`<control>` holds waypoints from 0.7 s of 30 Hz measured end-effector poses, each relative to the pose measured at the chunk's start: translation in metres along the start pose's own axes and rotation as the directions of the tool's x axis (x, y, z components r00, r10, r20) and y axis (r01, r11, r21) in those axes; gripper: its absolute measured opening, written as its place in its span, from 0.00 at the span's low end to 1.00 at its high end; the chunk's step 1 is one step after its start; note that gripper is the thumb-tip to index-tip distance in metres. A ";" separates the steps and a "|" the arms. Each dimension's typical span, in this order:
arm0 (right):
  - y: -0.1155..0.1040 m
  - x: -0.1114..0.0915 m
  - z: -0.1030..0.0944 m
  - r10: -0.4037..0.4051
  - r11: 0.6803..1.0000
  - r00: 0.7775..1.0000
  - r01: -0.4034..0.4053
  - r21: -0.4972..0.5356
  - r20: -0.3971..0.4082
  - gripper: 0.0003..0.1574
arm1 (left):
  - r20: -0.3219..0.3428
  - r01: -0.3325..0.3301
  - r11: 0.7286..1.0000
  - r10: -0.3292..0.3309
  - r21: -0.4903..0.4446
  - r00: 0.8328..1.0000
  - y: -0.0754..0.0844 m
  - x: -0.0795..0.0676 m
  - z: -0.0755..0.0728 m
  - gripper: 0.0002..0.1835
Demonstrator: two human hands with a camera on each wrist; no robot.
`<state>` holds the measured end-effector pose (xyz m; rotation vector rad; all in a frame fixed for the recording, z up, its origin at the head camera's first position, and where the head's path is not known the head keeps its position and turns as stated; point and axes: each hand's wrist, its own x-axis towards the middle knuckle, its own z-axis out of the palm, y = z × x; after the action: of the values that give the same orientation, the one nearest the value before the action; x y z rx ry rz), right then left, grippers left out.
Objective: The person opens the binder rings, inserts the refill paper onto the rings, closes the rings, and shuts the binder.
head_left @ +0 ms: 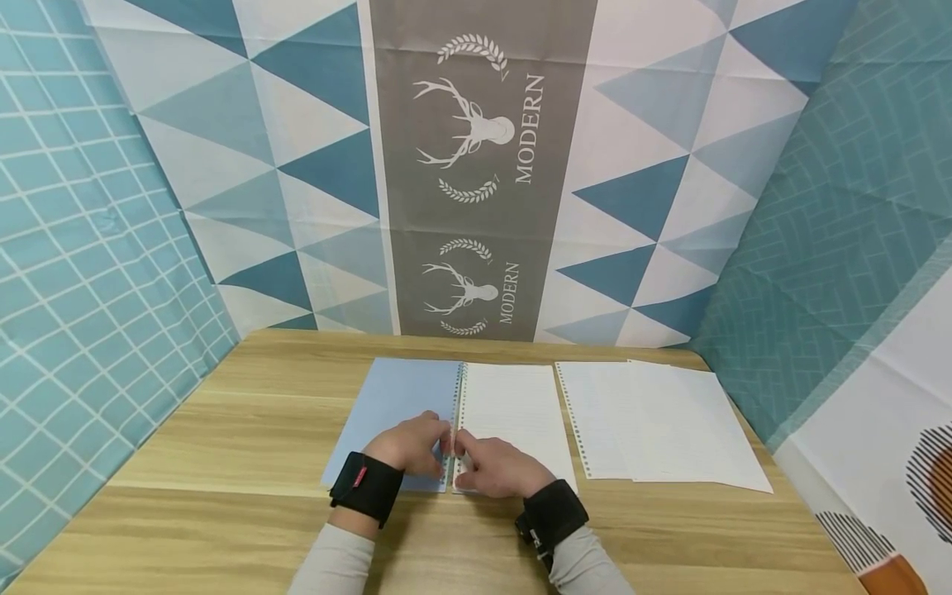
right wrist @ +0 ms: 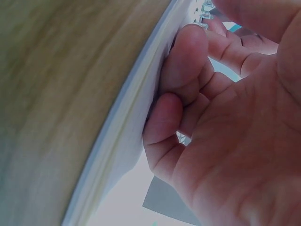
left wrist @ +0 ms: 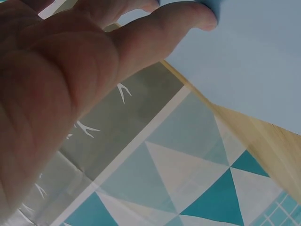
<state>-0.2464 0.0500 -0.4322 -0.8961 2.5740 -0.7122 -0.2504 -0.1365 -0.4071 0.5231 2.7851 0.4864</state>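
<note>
An open loose-leaf notebook lies on the table in the head view, its light-blue cover [head_left: 405, 392] at left and its ruled white pages [head_left: 513, 397] at right. Clear binder rings [right wrist: 206, 18] run along the middle. My left hand [head_left: 411, 446] bends over the cover's inner edge, fingers at the near part of the binding; its thumb touches the blue cover [left wrist: 254, 52] in the left wrist view. From the page side, my right hand [head_left: 504, 468] pinches at the same rings, its other fingers curled against the paper. The exact fingertip contact is partly hidden.
Loose punched sheets [head_left: 669, 421] overlap on the table to the right of the notebook, holes along their left edge. The wooden table [head_left: 223, 446] meets a patterned cloth wall [head_left: 320, 207] behind, with cloth on both sides too.
</note>
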 end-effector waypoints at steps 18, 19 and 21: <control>0.004 0.002 0.000 0.026 1.000 1.000 -0.026 0.013 -0.009 0.21 | 0.069 -0.029 0.998 0.033 -0.061 0.997 -0.007 0.001 -0.003 0.21; 0.004 0.002 0.000 0.028 1.000 1.000 -0.028 0.015 -0.007 0.21 | 0.070 -0.023 0.998 0.027 -0.056 0.997 -0.006 0.002 -0.003 0.21; 0.005 0.002 0.000 0.030 0.999 1.000 -0.030 0.014 -0.005 0.22 | 0.066 -0.016 0.999 0.019 -0.048 0.998 -0.005 0.002 -0.002 0.22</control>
<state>-0.2504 0.0520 -0.4357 -0.8511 2.5781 -0.7243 -0.2546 -0.1402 -0.4080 0.5432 2.7005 0.5282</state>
